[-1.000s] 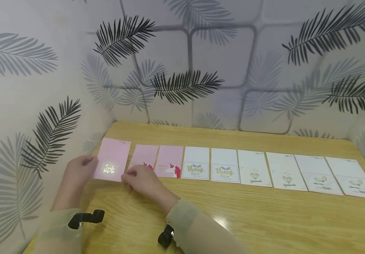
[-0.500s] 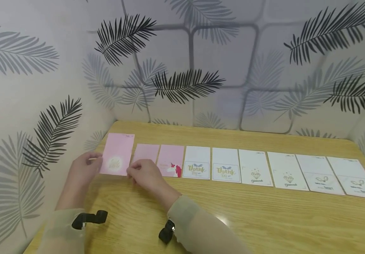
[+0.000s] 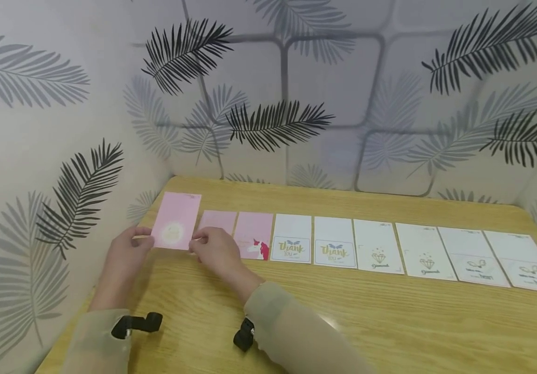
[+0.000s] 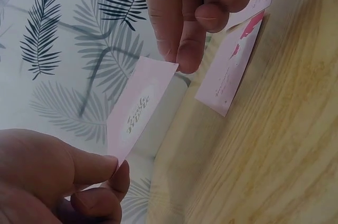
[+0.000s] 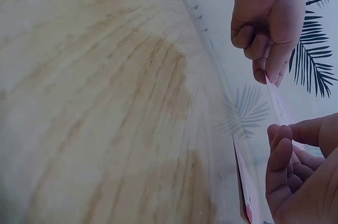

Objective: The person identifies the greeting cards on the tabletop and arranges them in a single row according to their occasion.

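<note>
A pink card (image 3: 177,221) with pale gold lettering is held a little above the table at the left end of a row of cards. My left hand (image 3: 128,252) pinches its lower left corner between thumb and finger. At the lower right corner my right hand (image 3: 217,254) pinches it too. In the left wrist view the lettered pink card (image 4: 140,108) spans the gap between both hands. Just right of it lies a pink unicorn card (image 3: 216,219), partly hidden by my right hand, then a second unicorn card (image 3: 253,236).
Along the wooden table (image 3: 296,311) the row continues rightward with thank-you cards (image 3: 292,238), white diamond cards (image 3: 378,246) and white cards with gold leaf-like print (image 3: 474,257). A feather-patterned wall (image 3: 268,67) stands behind and at the left.
Both hands have carried the pink lettered card away from me and slightly to the right. The other cards keep their places; the head view has shifted slightly.
</note>
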`<state>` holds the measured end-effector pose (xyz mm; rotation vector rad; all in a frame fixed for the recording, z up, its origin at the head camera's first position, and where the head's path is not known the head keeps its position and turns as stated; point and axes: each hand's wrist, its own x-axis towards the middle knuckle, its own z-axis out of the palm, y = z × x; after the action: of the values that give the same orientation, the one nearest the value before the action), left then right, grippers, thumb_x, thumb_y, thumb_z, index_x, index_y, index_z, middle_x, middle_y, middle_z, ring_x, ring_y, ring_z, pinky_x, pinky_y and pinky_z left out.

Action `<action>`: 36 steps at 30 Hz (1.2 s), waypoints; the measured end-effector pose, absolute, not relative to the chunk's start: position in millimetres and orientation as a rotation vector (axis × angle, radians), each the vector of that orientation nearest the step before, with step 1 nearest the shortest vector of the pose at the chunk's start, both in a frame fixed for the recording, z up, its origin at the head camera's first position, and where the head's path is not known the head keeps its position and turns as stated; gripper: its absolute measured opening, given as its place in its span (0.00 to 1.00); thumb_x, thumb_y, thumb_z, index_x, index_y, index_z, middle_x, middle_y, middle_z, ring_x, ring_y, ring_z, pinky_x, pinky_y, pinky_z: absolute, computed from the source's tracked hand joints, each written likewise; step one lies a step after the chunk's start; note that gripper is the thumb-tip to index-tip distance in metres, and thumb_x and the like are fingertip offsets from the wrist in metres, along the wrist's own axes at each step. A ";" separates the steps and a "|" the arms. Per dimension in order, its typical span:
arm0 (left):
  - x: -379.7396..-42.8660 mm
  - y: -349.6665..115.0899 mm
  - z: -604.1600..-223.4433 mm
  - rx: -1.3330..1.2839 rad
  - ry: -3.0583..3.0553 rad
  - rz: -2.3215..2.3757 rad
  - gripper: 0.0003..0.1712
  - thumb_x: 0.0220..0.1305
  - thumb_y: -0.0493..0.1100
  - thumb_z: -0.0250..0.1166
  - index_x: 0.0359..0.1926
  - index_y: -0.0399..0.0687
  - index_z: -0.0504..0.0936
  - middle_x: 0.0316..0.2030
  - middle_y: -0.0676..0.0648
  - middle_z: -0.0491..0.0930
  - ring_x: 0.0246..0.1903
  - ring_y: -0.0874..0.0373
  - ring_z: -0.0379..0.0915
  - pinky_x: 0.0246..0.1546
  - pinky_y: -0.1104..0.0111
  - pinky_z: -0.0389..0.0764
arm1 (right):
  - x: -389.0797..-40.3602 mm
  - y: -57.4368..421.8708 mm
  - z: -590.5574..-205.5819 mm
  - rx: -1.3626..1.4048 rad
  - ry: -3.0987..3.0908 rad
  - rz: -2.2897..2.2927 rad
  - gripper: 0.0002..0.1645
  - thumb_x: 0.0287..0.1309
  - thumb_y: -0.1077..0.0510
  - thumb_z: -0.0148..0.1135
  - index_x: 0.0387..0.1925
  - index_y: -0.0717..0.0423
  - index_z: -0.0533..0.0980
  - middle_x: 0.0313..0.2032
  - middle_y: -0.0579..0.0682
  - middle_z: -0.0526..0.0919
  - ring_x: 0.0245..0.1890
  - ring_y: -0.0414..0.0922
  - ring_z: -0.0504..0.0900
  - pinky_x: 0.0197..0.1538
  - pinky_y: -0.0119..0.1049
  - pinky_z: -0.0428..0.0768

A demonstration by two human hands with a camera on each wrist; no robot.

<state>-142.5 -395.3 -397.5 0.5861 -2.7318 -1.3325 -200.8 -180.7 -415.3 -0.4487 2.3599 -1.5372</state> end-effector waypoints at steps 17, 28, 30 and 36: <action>-154.2 -401.0 -409.4 0.723 -2.660 -1.350 0.25 0.81 0.42 0.51 0.72 0.36 0.73 0.48 0.34 0.78 0.32 0.47 0.73 0.30 0.59 0.76 | -196.8 -193.5 -421.5 -0.812 2.749 -0.930 0.21 0.81 0.51 0.60 0.68 0.41 0.86 0.64 0.41 0.87 0.67 0.52 0.79 0.67 0.50 0.77; -159.9 -403.5 -417.4 0.799 -2.715 -1.265 0.25 0.81 0.42 0.53 0.72 0.36 0.74 0.57 0.32 0.79 0.45 0.43 0.76 0.40 0.57 0.75 | -194.1 -195.2 -425.0 -0.921 2.776 -0.677 0.24 0.81 0.49 0.56 0.72 0.36 0.82 0.70 0.35 0.82 0.74 0.48 0.73 0.72 0.51 0.71; -161.6 -403.4 -418.1 0.821 -2.718 -1.254 0.24 0.81 0.42 0.53 0.72 0.36 0.75 0.60 0.31 0.80 0.48 0.41 0.76 0.44 0.56 0.76 | -193.7 -195.0 -425.4 -0.937 2.771 -0.652 0.25 0.82 0.48 0.57 0.73 0.36 0.81 0.70 0.35 0.81 0.75 0.48 0.72 0.73 0.51 0.70; -163.9 -406.5 -421.3 0.795 -2.756 -1.185 0.23 0.82 0.41 0.54 0.69 0.34 0.76 0.65 0.28 0.78 0.59 0.36 0.74 0.59 0.46 0.73 | -193.2 -194.5 -425.7 -0.982 2.769 -0.572 0.26 0.82 0.46 0.58 0.76 0.37 0.79 0.73 0.36 0.79 0.76 0.47 0.71 0.78 0.54 0.66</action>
<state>-163.9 -406.5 -421.3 0.7953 -2.7560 -1.1852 -193.2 -194.5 -425.7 -0.9823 2.7690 -0.5724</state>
